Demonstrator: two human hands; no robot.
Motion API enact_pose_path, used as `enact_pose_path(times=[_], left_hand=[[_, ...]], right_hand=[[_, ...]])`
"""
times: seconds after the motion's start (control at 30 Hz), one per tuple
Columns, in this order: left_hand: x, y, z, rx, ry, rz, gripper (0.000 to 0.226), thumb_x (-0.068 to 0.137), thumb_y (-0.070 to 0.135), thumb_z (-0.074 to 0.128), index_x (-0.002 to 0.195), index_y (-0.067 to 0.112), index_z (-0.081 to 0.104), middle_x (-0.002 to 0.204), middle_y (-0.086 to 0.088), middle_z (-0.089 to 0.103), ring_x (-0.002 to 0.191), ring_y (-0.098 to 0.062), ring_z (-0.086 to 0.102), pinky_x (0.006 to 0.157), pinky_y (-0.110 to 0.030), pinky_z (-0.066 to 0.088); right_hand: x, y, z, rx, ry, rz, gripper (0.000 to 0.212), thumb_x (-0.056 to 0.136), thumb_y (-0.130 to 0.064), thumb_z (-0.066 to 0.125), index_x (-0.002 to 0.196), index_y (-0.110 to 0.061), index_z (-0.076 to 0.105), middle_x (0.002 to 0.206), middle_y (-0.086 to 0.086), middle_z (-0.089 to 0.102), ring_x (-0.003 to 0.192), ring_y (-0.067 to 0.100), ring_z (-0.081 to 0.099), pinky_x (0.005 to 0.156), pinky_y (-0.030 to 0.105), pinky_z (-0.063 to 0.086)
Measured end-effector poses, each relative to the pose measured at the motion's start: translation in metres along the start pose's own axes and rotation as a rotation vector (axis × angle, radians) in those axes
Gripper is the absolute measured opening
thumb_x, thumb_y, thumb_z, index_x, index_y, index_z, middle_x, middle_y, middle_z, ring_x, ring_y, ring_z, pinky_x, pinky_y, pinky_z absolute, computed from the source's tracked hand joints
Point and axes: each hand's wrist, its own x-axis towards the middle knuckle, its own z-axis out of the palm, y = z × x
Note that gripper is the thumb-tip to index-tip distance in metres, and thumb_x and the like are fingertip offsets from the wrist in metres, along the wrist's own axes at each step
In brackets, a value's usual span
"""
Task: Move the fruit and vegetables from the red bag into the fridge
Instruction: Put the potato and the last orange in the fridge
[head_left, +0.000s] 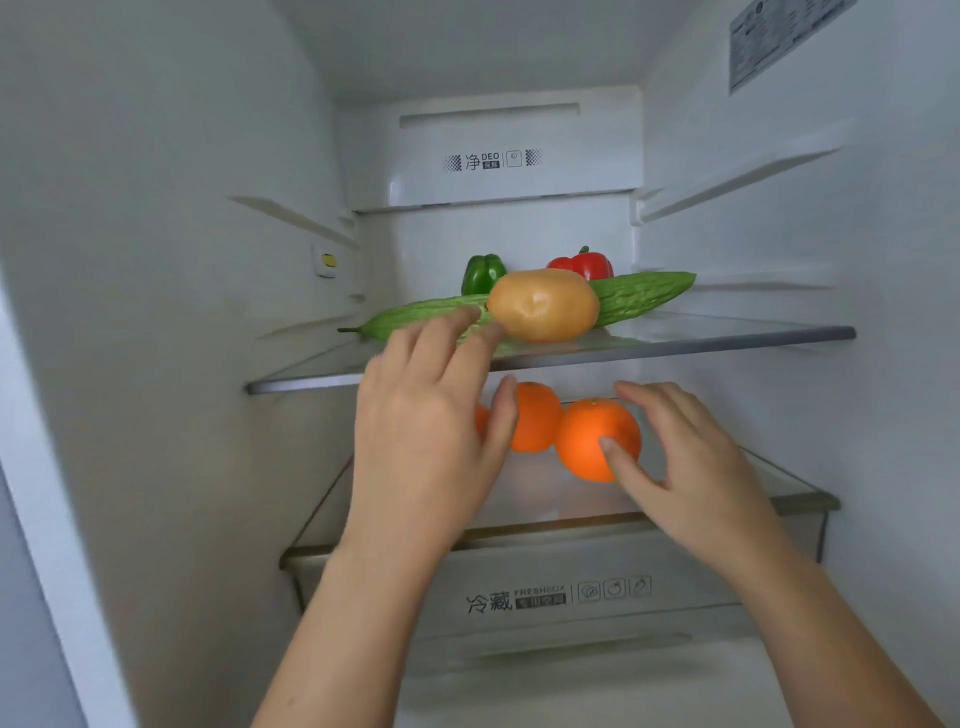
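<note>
The task looks well advanced, though how much is left cannot be judged, since the red bag is out of view. Inside the fridge (156, 260), the upper glass shelf (727, 338) already carries a green pepper (482, 273) and a red pepper (587, 265) at the back. A long bitter gourd (639, 293) lies across in front of them, and a tan, rounded fruit (543, 306) sits against the gourd. On the lower shelf (779, 488), above the crisper drawer (571, 592), are a front orange (587, 436), a second orange (537, 415) touching it, and a sliver of a third orange (482, 418) mostly hidden. The left hand (421, 415) reaches to the upper shelf's edge with its fingers (457, 322) spread and holding nothing, the tips at the gourd, just beside the tan fruit. The right hand (696, 467) cups the front orange, thumb on its face and fingers arched behind it. The orange seems to rest on the shelf, so this placing is probably near its end. What remains is likely a return to the bag to check for more.
</note>
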Motion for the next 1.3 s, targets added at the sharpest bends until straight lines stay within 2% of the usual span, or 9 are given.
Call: enact_pose_path(times=[0.07, 0.2, 0.37, 0.5, 0.6, 0.93, 1.03, 1.13, 1.3], left_hand=[[-0.026, 0.008, -0.002, -0.009, -0.032, -0.019, 0.031, 0.082, 0.024, 0.054, 0.107, 0.01, 0.064, 0.113, -0.009, 0.063, 0.098, -0.029, 0.057, 0.078, -0.038, 0.045], [-0.065, 0.012, -0.008, -0.048, -0.119, -0.088, 0.034, 0.081, 0.027, 0.049, 0.107, 0.012, 0.064, 0.113, -0.006, 0.064, 0.098, -0.025, 0.055, 0.075, -0.036, 0.045], [-0.103, 0.018, -0.03, -0.098, -0.16, -0.129, 0.034, 0.083, 0.029, 0.048, 0.108, 0.011, 0.063, 0.111, -0.005, 0.064, 0.096, -0.023, 0.053, 0.077, -0.034, 0.041], [-0.123, 0.017, -0.043, -0.093, -0.189, -0.178, 0.034, 0.082, 0.03, 0.049, 0.107, 0.012, 0.065, 0.108, -0.003, 0.066, 0.094, -0.026, 0.059, 0.073, -0.035, 0.04], [-0.129, 0.015, -0.054, -0.113, -0.197, -0.165, 0.034, 0.08, 0.03, 0.049, 0.105, 0.013, 0.065, 0.106, -0.003, 0.066, 0.093, -0.027, 0.059, 0.071, -0.035, 0.038], [-0.16, 0.056, -0.104, -0.186, -0.236, -0.178, 0.036, 0.079, 0.028, 0.047, 0.106, 0.012, 0.064, 0.107, -0.003, 0.067, 0.099, -0.019, 0.052, 0.078, -0.029, 0.036], [-0.167, 0.079, -0.125, -0.157, -0.226, -0.193, 0.036, 0.079, 0.028, 0.046, 0.106, 0.012, 0.064, 0.106, -0.003, 0.067, 0.099, -0.018, 0.05, 0.08, -0.029, 0.037], [-0.179, 0.106, -0.145, -0.08, -0.248, -0.208, 0.038, 0.079, 0.029, 0.044, 0.107, 0.013, 0.065, 0.108, -0.002, 0.067, 0.1, -0.02, 0.055, 0.079, -0.034, 0.045], [-0.21, 0.157, -0.174, -0.024, -0.264, -0.263, 0.036, 0.078, 0.026, 0.046, 0.106, 0.012, 0.064, 0.11, -0.004, 0.067, 0.106, -0.021, 0.048, 0.084, -0.033, 0.035]], right_hand=[[-0.009, -0.014, -0.003, -0.048, 0.0, -0.041, 0.049, 0.081, -0.039, 0.044, 0.117, -0.009, 0.056, 0.109, 0.009, 0.06, 0.099, 0.029, 0.055, 0.083, 0.03, 0.039], [-0.037, -0.037, -0.006, -0.178, 0.019, -0.066, 0.05, 0.079, -0.036, 0.046, 0.114, -0.002, 0.057, 0.106, 0.015, 0.061, 0.095, 0.034, 0.056, 0.083, 0.035, 0.036], [-0.073, -0.075, -0.011, -0.191, 0.003, -0.04, 0.049, 0.08, -0.034, 0.046, 0.117, -0.003, 0.055, 0.11, 0.015, 0.059, 0.101, 0.025, 0.046, 0.087, 0.034, 0.036], [-0.096, -0.1, -0.011, -0.246, -0.046, 0.003, 0.051, 0.08, -0.035, 0.045, 0.119, -0.004, 0.053, 0.109, 0.014, 0.061, 0.1, 0.031, 0.054, 0.086, 0.046, 0.045], [-0.11, -0.116, -0.014, -0.325, -0.094, 0.064, 0.053, 0.078, -0.036, 0.044, 0.122, -0.007, 0.051, 0.108, 0.013, 0.062, 0.097, 0.035, 0.059, 0.084, 0.054, 0.046], [-0.166, -0.15, -0.069, -0.464, -0.188, 0.094, 0.053, 0.079, -0.041, 0.037, 0.115, -0.008, 0.058, 0.107, 0.011, 0.065, 0.098, 0.03, 0.063, 0.083, 0.057, 0.046], [-0.179, -0.151, -0.088, -0.429, -0.191, 0.109, 0.052, 0.078, -0.04, 0.037, 0.113, -0.007, 0.058, 0.106, 0.012, 0.065, 0.097, 0.031, 0.063, 0.081, 0.056, 0.048], [-0.196, -0.155, -0.105, -0.388, -0.213, 0.072, 0.051, 0.077, -0.039, 0.037, 0.112, -0.009, 0.058, 0.105, 0.011, 0.066, 0.096, 0.032, 0.064, 0.079, 0.056, 0.049], [-0.232, -0.158, -0.145, -0.331, -0.222, 0.007, 0.048, 0.076, -0.037, 0.038, 0.112, -0.012, 0.056, 0.107, 0.01, 0.065, 0.1, 0.031, 0.063, 0.082, 0.058, 0.046]])
